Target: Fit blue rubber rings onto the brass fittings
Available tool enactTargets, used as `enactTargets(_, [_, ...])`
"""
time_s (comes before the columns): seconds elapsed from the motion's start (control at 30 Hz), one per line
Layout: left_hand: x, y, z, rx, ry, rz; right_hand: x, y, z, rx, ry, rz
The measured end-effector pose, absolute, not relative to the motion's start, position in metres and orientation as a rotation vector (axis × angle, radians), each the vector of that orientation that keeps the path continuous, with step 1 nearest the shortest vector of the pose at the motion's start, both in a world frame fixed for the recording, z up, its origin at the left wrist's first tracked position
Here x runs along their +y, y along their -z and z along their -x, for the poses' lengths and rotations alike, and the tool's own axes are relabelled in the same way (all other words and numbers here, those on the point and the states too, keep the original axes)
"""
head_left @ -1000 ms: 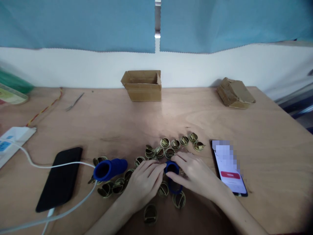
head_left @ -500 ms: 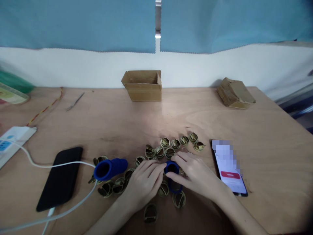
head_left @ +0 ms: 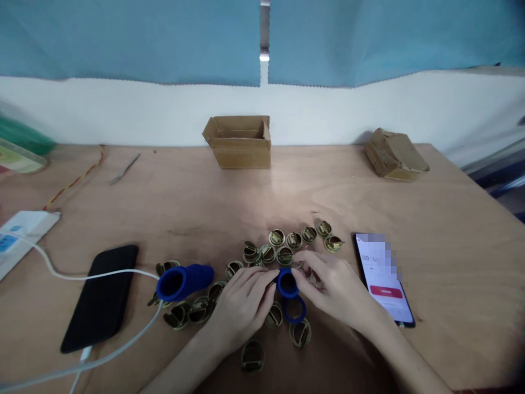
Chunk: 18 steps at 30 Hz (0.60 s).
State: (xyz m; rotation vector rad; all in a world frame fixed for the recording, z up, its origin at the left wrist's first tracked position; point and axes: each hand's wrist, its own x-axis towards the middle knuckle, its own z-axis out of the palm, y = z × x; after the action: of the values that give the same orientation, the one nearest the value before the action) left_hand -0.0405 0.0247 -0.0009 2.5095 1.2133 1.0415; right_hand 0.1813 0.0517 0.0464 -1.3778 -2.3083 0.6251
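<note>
My left hand [head_left: 241, 303] and my right hand [head_left: 334, 290] meet over a small blue ring-shaped cap [head_left: 287, 283], fingertips pinching it from both sides just above the table. A second blue ring [head_left: 294, 311] lies on the wood right below it. Several brass round parts [head_left: 283, 244] are scattered around and behind my hands. A larger blue tube [head_left: 183, 282] lies on its side to the left, its open end facing me.
A black phone [head_left: 100, 295] with a white cable [head_left: 65, 276] lies at the left. A lit phone [head_left: 383, 282] lies right of my right hand. An open cardboard box [head_left: 239, 141] and a closed one [head_left: 394, 155] stand at the back. A white power strip [head_left: 18, 232] sits far left.
My right hand has lifted its fingers and pulled back slightly, showing the second blue ring lying apart below the cap. The left hand has barely moved.
</note>
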Motion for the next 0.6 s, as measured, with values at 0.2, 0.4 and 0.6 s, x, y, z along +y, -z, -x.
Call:
enactTargets(0.2, [0.021,-0.003,0.037,1.203,-1.067,-2.505,0.050,-0.043,-0.179,-2.432,-0.610,1.414])
enactTargets(0.4, [0.020,-0.001,0.035,1.227,-1.068,-2.486,0.050,-0.037,-0.178,-2.453,-0.609,1.433])
enactTargets(0.6, [0.020,0.002,0.036,1.197,-1.048,-2.485,0.049,-0.033,-0.173,-2.406,-0.657,1.403])
